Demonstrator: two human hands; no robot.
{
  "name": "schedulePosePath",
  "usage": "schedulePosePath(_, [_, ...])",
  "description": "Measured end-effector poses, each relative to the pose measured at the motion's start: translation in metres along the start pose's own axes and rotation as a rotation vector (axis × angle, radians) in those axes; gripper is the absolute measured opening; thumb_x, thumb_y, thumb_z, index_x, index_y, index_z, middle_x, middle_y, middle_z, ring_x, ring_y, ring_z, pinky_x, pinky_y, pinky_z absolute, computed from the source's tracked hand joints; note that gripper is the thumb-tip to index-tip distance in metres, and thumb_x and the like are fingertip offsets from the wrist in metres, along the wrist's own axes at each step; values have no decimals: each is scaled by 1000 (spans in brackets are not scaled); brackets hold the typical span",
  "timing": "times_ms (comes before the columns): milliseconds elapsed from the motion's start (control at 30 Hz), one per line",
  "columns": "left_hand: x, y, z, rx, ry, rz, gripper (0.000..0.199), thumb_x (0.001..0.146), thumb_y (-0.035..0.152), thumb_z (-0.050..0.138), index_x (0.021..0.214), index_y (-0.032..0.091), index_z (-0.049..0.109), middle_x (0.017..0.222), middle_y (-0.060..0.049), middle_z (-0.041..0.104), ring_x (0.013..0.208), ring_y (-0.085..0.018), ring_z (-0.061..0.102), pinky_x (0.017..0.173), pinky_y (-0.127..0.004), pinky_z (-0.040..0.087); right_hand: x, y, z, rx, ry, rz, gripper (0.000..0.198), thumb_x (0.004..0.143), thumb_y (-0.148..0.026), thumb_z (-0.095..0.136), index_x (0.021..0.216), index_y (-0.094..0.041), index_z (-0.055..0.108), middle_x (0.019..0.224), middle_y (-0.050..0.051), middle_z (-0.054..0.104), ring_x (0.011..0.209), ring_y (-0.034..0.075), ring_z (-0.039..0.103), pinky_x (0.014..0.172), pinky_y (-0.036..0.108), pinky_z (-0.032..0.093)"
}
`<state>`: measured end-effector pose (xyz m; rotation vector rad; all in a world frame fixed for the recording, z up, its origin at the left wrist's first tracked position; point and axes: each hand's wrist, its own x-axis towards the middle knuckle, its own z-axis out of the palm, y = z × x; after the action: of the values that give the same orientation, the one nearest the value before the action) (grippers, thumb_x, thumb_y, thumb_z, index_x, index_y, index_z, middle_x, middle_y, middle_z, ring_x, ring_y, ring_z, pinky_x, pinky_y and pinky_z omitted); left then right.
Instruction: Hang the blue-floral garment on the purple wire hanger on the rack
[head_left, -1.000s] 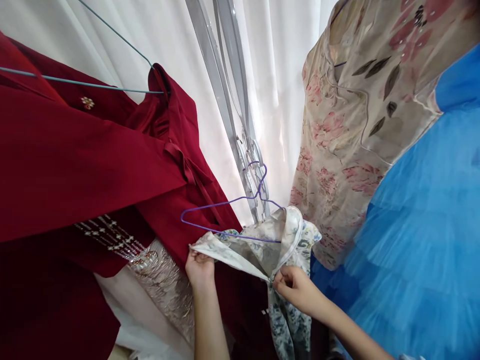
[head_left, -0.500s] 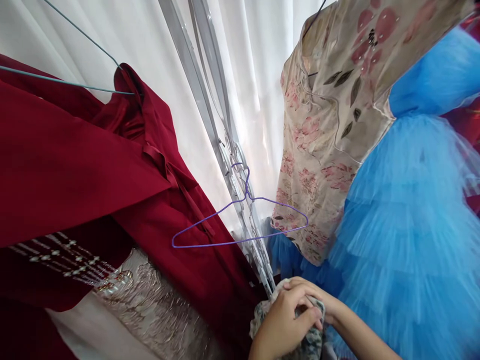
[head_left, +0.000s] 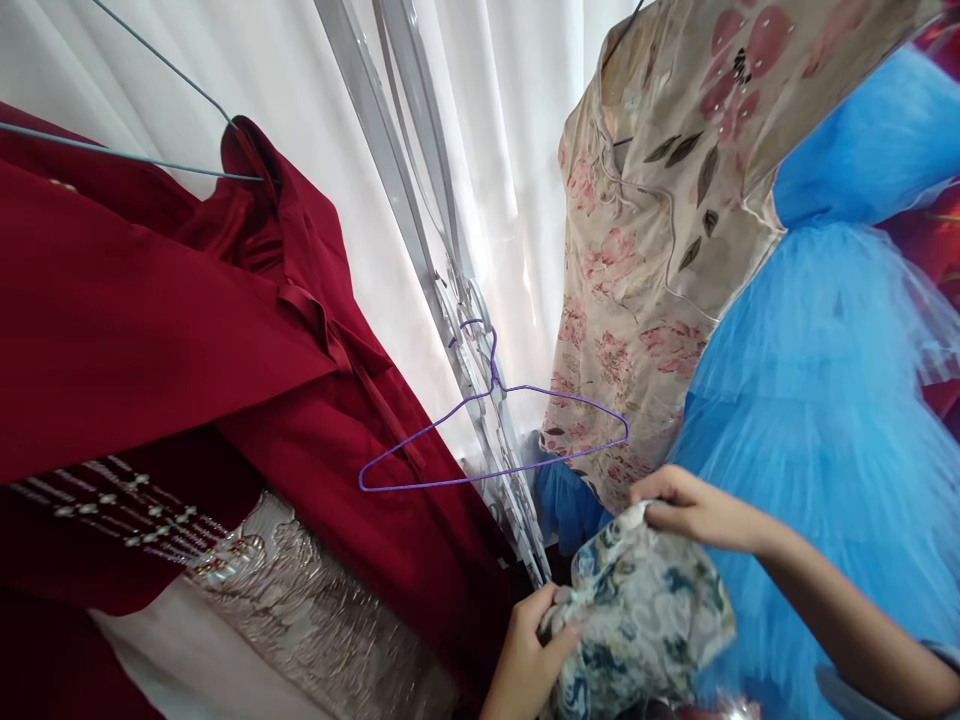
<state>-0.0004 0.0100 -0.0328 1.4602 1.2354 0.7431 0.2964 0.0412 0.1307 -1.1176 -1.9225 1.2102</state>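
Observation:
A thin white garment point(head_left: 637, 610) with a blue and green floral pattern is stretched between my hands at the lower middle. My left hand point(head_left: 529, 650) pinches its left edge near the bottom of the view. Higher up, my right hand point(head_left: 697, 510) grips the top edge between thumb and fingers. Just above and to the left hangs a bare purple wire hanger point(head_left: 491, 480), hooked on a white metal stand and touching neither hand. The lower part of the garment drops out of view.
The white stand point(head_left: 420, 180) rises before a white curtain point(head_left: 510, 90). On the left hangs a dark red dress point(head_left: 150, 320) on a teal wire hanger point(head_left: 142, 160). To the right are a beige floral top point(head_left: 637, 260) and a tiered blue tulle dress point(head_left: 810, 420).
My hands were close together on the bunched garment. Now they are apart: my right hand has moved up and right, and the cloth is spread open. The purple hanger has shifted slightly right.

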Motion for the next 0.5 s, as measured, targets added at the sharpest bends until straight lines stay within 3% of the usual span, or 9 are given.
schedulePosePath(67, [-2, 14, -10, 44, 52, 74, 40, 79, 41, 70, 109, 15, 69, 115, -12, 65, 114, -33, 55, 103, -40, 40, 3, 1, -32, -48, 148, -31, 17, 79, -15, 50, 65, -14, 58, 62, -1, 53, 59, 11, 45, 55, 22, 34])
schedulePosePath(133, [-5, 34, -17, 1, 27, 175, 28, 80, 38, 67, 97, 16, 71, 102, -9, 68, 102, -29, 59, 94, -35, 45, 15, 2, -59, -38, 283, -83, 17, 79, -18, 52, 64, -15, 60, 61, 0, 56, 57, 12, 47, 53, 23, 34])
schedulePosePath(200, [-9, 50, -15, -142, 61, 189, 32, 77, 36, 69, 103, 17, 71, 107, -9, 69, 104, -29, 60, 94, -34, 46, 36, 0, -79, -17, 387, -144, 16, 79, -20, 55, 65, -15, 62, 62, 0, 58, 57, 13, 49, 53, 23, 35])
schedulePosePath(267, [-12, 58, -7, -357, 133, 114, 50, 70, 32, 73, 119, 19, 68, 125, -9, 65, 120, -32, 55, 103, -35, 41, 66, -7, -89, 7, 421, -200, 13, 78, -22, 57, 69, -16, 65, 65, 1, 61, 59, 13, 52, 55, 24, 37])
schedulePosePath(367, [-14, 61, 4, -697, 92, -13, 66, 60, 25, 76, 126, 21, 66, 131, -7, 64, 132, -35, 47, 112, -41, 34, 113, -21, -83, 106, 321, -237, 10, 79, -25, 59, 80, -18, 67, 68, 0, 62, 58, 13, 52, 55, 23, 39])
schedulePosePath(500, [-19, 62, -7, -1023, 85, -62, 62, 58, 28, 78, 119, 25, 68, 126, -6, 67, 127, -35, 53, 107, -43, 40, 149, -32, -59, 317, 70, -211, 18, 82, -31, 63, 95, -19, 67, 82, 1, 66, 64, 12, 57, 58, 23, 45])
